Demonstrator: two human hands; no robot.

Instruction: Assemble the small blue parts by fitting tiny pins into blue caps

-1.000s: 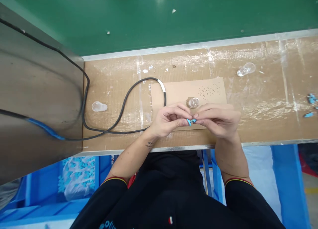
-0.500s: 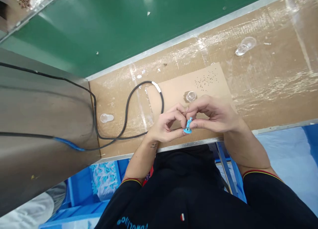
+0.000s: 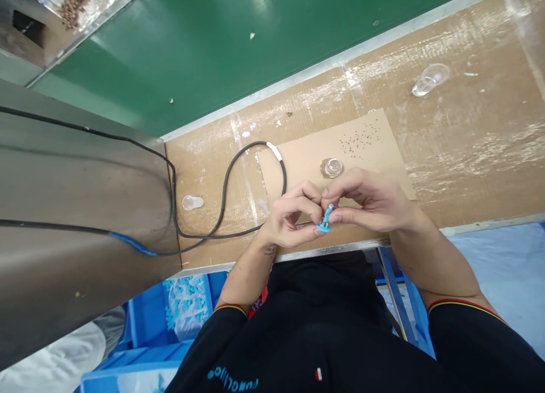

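A small blue figurine (image 3: 326, 217) on a round blue base is held between my two hands, above the near edge of the bench. My left hand (image 3: 295, 216) pinches it low, by the base. My right hand (image 3: 366, 203) has thumb and forefinger closed on its upper part from the other side. The figurine leans slightly to the right. Just beyond my fingers a small clear cup (image 3: 332, 167) stands in a wet-looking patch on a cardboard sheet (image 3: 298, 157), which carries many dark spots at its far right.
A black cable (image 3: 224, 191) loops over the bench at left, beside a metal housing (image 3: 85, 194). Clear plastic cups (image 3: 430, 79) lie at far right, and another clear piece (image 3: 192, 203) at left. Behind runs a green surface (image 3: 238, 46). Blue bins (image 3: 145, 319) with blue parts sit below.
The whole view has shifted a little, so everything appears slightly further right. Both hands keep their hold on the figurine, which is tilted a bit more.
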